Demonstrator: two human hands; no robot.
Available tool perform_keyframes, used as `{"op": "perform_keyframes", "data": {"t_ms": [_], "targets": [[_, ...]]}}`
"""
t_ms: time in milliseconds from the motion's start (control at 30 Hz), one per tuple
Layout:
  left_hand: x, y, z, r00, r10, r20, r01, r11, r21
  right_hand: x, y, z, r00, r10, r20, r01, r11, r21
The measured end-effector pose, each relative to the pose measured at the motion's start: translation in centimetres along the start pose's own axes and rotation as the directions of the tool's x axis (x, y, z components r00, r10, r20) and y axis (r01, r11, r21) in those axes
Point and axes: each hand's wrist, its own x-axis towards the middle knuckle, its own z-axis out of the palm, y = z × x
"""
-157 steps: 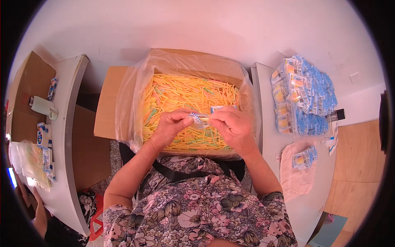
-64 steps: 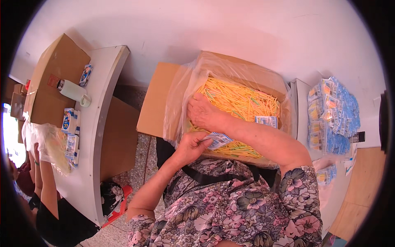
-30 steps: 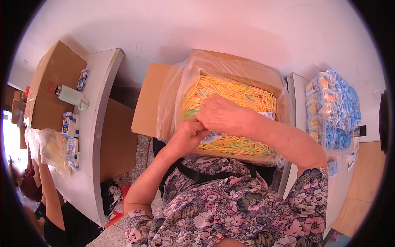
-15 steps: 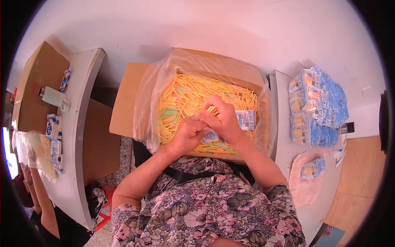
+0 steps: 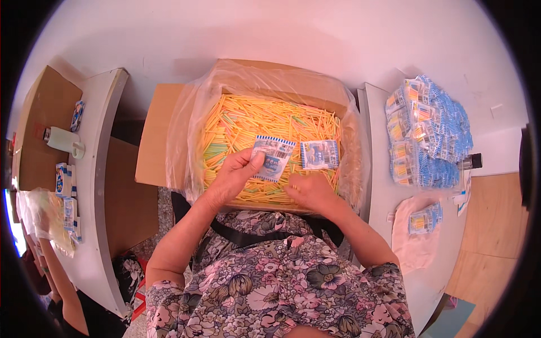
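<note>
My left hand (image 5: 234, 176) pinches a small blue-and-white packet (image 5: 271, 159) between thumb and fingers, holding it up over the sticks. Below and right of it, my right hand (image 5: 311, 192) is low over the near part of the heap. Its fingers are turned down and smeared by motion, so what they hold, if anything, is hidden. Thin yellow sticks (image 5: 265, 115), with some green and pink ones among them, fill a plastic-lined cardboard box (image 5: 153, 135) in front of me. A second blue-and-white packet (image 5: 320, 154) lies on the sticks, just beyond my right hand.
On the right table stand stacked filled packets (image 5: 431, 132) and a pink cloth (image 5: 414, 248) with one packet (image 5: 425, 219) on it. The left table (image 5: 101, 248) bears a pale green mug (image 5: 62, 141), small boxes and a carton (image 5: 48, 124). Another person's arm (image 5: 59, 270) reaches in at lower left.
My hands were together around several yellow sticks and have moved apart. The left now raises a packet into plain view; the right has dropped nearer to me. The whole view has shifted slightly.
</note>
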Motion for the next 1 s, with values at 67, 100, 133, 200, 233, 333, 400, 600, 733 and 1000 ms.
{"op": "perform_keyframes", "data": {"t_ms": [67,100,133,200,233,333,400,600,733,1000], "targets": [[0.2,0.0,0.4,0.989,0.141,-0.051,-0.135,0.986,0.098,0.8,0.0,-1.6,0.988,0.122,-0.095,-0.100,0.974,0.203],[0.4,-0.2,0.1,0.989,0.137,-0.049,-0.132,0.986,0.100,1.4,0.1,-2.8,0.954,0.253,-0.163,-0.170,0.900,0.402],[0.5,-0.8,-0.4,0.983,0.169,-0.074,-0.153,0.970,0.191,1.8,0.2,-3.8,0.953,0.257,-0.163,-0.172,0.897,0.406],[0.9,-1.1,-0.4,0.977,0.196,-0.081,-0.167,0.946,0.279,2.4,0.4,-5.9,0.861,0.495,0.119,-0.403,0.520,0.753],[1.0,-1.1,0.0,0.974,0.206,-0.097,-0.174,0.949,0.265,2.6,0.0,-6.6,0.856,0.504,0.116,-0.406,0.516,0.754],[1.6,-1.3,0.1,0.975,0.197,-0.102,-0.164,0.949,0.268,3.8,-1.4,-7.8,0.847,0.473,0.241,-0.326,0.107,0.939],[1.8,-1.5,0.0,0.980,0.180,-0.091,-0.147,0.947,0.284,4.4,-1.7,-8.3,0.863,0.425,0.275,-0.320,0.037,0.947],[1.9,-1.1,0.6,0.979,0.095,-0.181,-0.083,0.994,0.073,2.4,1.4,-4.4,0.954,0.273,-0.125,-0.194,0.878,0.437],[2.2,-1.3,0.3,0.983,0.090,-0.158,-0.078,0.994,0.079,-0.4,1.2,-0.7,0.990,0.100,0.096,-0.106,0.993,0.058],[2.1,-1.9,-0.9,0.975,0.187,-0.117,-0.168,0.973,0.155,2.7,-0.7,-7.8,0.877,0.441,0.189,-0.416,0.503,0.758]]}}
